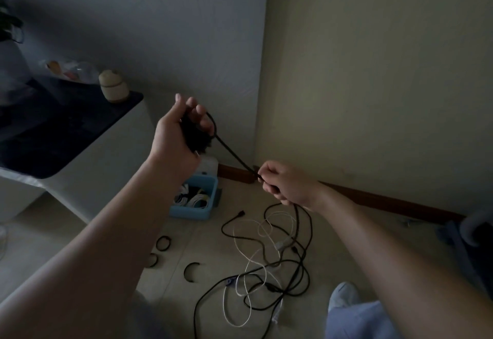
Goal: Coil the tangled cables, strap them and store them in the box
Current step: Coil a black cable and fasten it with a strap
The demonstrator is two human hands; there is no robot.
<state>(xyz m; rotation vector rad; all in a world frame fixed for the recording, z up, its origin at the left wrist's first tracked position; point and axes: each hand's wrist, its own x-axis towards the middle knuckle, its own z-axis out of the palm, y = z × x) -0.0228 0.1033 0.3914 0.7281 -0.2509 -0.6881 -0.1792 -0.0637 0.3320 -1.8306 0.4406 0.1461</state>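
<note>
Across the floor (202,234), at six o'clock of both hands, a tangle of black and white cables (269,258). At six o'clock of the left hand (173,136), a blue box (196,213) with coiled cables inside. Fingers (198,113) of that hand curled round a coil of black cable (196,140); right hand (284,182) clenched on the running strand (232,153). Strand taut, long axis ten to four o'clock, coil to right hand. Likely next: another wrap carried toward ten o'clock. Loose straps (163,242) at seven o'clock of the box.
</note>
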